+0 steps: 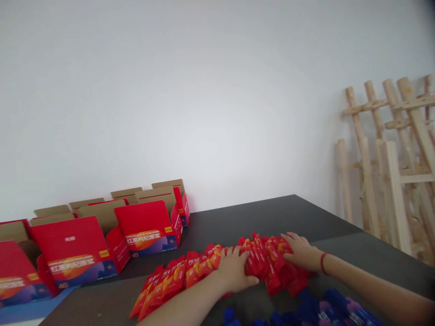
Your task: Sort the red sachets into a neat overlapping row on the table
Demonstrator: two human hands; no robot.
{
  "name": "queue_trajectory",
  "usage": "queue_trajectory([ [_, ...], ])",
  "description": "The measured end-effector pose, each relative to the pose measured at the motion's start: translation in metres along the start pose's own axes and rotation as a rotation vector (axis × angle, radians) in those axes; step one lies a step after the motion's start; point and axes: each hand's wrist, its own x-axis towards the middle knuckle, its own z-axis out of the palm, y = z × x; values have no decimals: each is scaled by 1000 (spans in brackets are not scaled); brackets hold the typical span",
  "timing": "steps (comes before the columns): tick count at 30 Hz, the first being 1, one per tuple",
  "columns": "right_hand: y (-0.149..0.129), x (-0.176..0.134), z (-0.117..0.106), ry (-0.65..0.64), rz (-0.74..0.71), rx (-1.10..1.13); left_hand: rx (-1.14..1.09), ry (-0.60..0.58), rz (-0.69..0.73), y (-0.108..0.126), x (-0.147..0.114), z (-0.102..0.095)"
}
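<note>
A long row of red sachets [176, 277] with orange markings lies overlapped across the dark table. My left hand [235, 268] rests palm-down on the middle of the row, its fingers spread and the thumb pointing right. Against the right end of the pile, my right hand [299, 251] lies with its fingers apart, touching the sachets there; a red band circles that wrist. Between the two hands the sachets are bunched and stand at uneven angles. What lies beneath my palms is hidden. Blue sachets [326, 310] lie at the bottom edge, nearer to me, partly cut off.
Several open red cardboard boxes [76, 253] with raised brown flaps stand in rows on the left. The black table [244, 215] reaches back to a white wall [217, 99]. Light wooden frames [394, 181] lean at the right, beyond the table edge.
</note>
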Motion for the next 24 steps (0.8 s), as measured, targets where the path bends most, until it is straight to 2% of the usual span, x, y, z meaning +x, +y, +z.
queue_trajectory([
  [4,-33,-30,-8,-45,-154,-65,-16,19,-127,-30,15,-30],
  [8,-67,-37,0,-137,-139,-191,-12,-68,-282,-57,20,-36],
  [11,-68,-31,6,-135,-135,-173,-28,-115,-270,-63,6,-26],
  [14,-54,-28,10,-127,-171,-141,-29,-82,-205,-59,-16,-15],
  [18,-41,-29,9,-98,-175,-128,-53,-60,-78,-56,-35,-16],
  [21,-50,-22,1,-46,-212,-115,-85,-92,-88,-61,-24,-26],
  [24,-79,-7,-5,-39,-323,-101,-70,-83,-179,-68,6,-32],
])
